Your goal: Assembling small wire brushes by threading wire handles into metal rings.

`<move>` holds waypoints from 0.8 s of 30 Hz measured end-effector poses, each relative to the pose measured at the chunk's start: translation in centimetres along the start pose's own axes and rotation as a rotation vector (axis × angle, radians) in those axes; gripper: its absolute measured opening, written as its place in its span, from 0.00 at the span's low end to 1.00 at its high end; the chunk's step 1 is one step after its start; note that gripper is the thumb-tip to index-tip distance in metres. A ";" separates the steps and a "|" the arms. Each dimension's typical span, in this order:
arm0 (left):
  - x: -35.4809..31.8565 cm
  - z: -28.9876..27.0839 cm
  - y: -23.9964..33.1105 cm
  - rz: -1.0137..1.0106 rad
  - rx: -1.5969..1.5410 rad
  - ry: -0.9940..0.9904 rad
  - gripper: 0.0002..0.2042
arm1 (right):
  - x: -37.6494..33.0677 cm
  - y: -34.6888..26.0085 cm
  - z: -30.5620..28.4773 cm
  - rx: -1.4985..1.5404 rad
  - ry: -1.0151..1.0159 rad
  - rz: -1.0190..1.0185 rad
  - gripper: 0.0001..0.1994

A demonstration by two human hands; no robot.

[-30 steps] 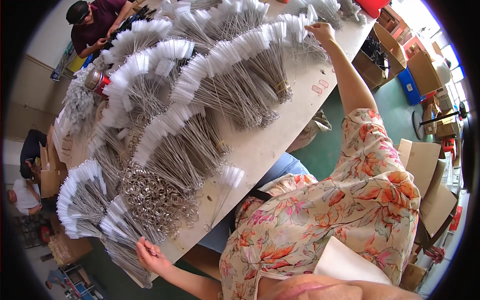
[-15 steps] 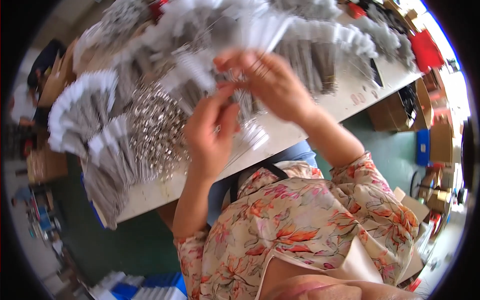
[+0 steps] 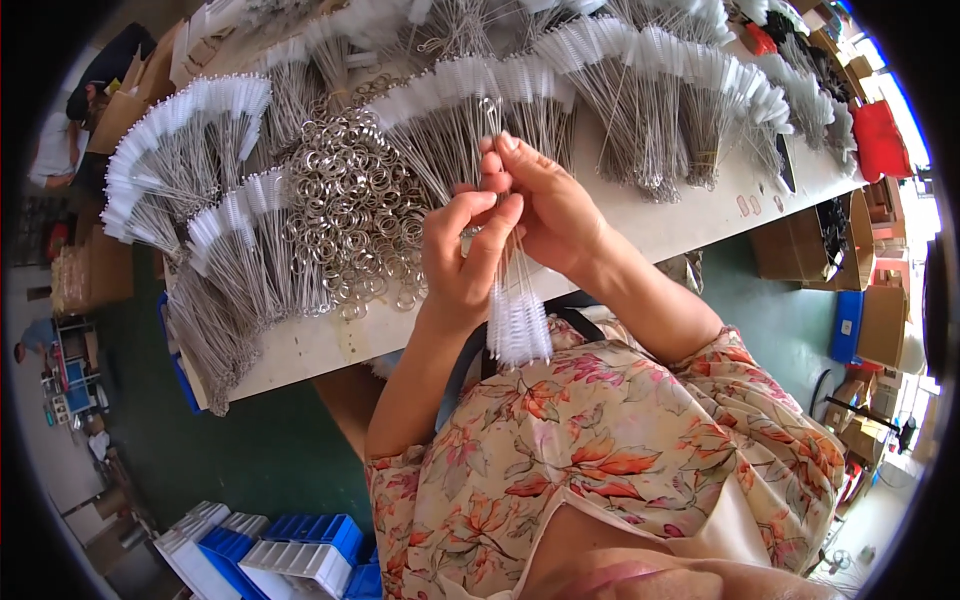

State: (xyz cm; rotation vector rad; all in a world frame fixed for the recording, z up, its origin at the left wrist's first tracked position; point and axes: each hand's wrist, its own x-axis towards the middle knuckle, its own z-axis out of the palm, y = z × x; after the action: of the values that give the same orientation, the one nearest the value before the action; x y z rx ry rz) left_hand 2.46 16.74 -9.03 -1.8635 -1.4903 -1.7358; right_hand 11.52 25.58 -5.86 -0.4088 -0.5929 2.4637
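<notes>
My right hand [image 3: 558,208] is closed round the wire handles of a small bundle of thin brushes. Their white bristle heads [image 3: 518,325] hang below my hands, in front of my blouse. Looped wire ends [image 3: 489,108] stick up above the right fingertips. My left hand [image 3: 462,248] meets the right one at the wires, its thumb and forefinger pinched together close to the handles. Whatever lies between the left fingertips is too small to make out. Just left of my hands lies a heap of shiny metal split rings [image 3: 350,205] on the table [image 3: 640,235].
Fanned bundles of white wire brushes [image 3: 190,135] cover the table's left side, and more brushes [image 3: 650,100] lie along the back. A red bag [image 3: 882,140] is at the far right. Cardboard boxes [image 3: 815,240] stand beyond the table edge. Blue and white bins [image 3: 300,560] sit lower left.
My blurred, moving hands are now steadier and lower against the table. The bristle heads hang farther down below them, and the wire loops now show above the right fingertips.
</notes>
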 end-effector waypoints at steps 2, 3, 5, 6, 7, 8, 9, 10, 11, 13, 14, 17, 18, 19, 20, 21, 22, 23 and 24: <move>0.7 -1.8 0.3 0.145 0.252 -0.157 0.16 | 0.3 -1.4 -0.6 0.095 -0.149 0.056 0.10; 1.2 -2.9 0.3 0.189 0.305 -0.136 0.15 | 0.0 -2.5 -0.3 -0.122 -0.160 0.041 0.10; 1.9 -4.7 -0.8 0.027 0.088 0.011 0.26 | -0.9 -3.9 0.7 -0.823 -0.103 0.154 0.11; 3.2 -5.1 -0.6 -0.090 -0.066 -0.002 0.32 | -1.3 -3.6 1.1 -1.206 -0.194 0.064 0.10; 4.1 -5.4 -0.6 -0.208 -0.220 -0.012 0.39 | -1.4 -2.3 0.4 -1.288 -0.288 -0.002 0.08; 3.5 -5.0 -0.6 -0.230 -0.295 -0.216 0.43 | -1.8 -1.3 1.1 -1.329 -0.315 -0.063 0.08; 3.0 -4.4 -0.1 -0.254 -0.369 -0.418 0.47 | -2.2 -0.5 1.8 -1.367 -0.345 -0.126 0.07; 2.5 -4.2 2.0 -0.573 -0.684 -0.361 0.42 | -2.6 -0.6 2.6 -1.360 -0.379 -0.045 0.07; 2.4 -4.8 1.4 -0.573 -0.684 -0.363 0.42 | -2.7 -0.8 2.2 -1.357 -0.378 -0.046 0.07; 1.6 -6.2 -0.5 -0.341 -0.384 -0.459 0.31 | -2.7 -0.7 0.6 -1.134 -0.372 0.000 0.08; 1.7 -6.4 0.0 -0.325 -0.316 -0.364 0.16 | -2.7 -1.5 0.8 -1.181 -0.430 0.081 0.09; 0.5 -6.8 0.4 -0.241 -0.253 -0.334 0.09 | -3.3 -2.0 1.7 -1.088 -0.369 0.392 0.09; 0.2 -6.4 1.2 -0.247 -0.225 -0.292 0.09 | -3.5 -2.3 1.9 -1.061 -0.362 0.470 0.09; -0.2 -6.3 1.5 -0.153 -0.149 -0.326 0.12 | -4.0 -2.6 1.4 -1.053 -0.369 0.483 0.09; -0.9 -6.2 2.0 -0.237 -0.126 -0.326 0.14 | -4.8 -3.1 0.7 -1.206 -0.365 0.412 0.08; -1.8 -6.5 2.7 -0.324 -0.095 -0.325 0.16 | -5.6 -3.7 -0.3 -1.353 -0.368 0.339 0.07; -2.9 -7.2 2.8 -0.492 -0.082 -0.296 0.18 | -6.3 -4.9 -2.8 -1.662 -0.334 0.208 0.06; -5.1 -8.0 2.3 -0.722 -0.039 -0.244 0.15 | -7.5 -6.1 -5.9 -1.971 -0.283 0.056 0.06; -6.2 -8.8 2.3 -0.795 0.133 -0.341 0.12 | -9.3 -7.2 -8.8 -2.354 -0.190 -0.003 0.05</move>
State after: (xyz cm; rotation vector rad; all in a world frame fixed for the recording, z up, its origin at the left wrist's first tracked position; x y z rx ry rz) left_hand -0.25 6.16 -10.52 -1.6638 -2.6776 -1.5360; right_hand 25.71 28.27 -8.35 -0.8122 -3.0936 0.5077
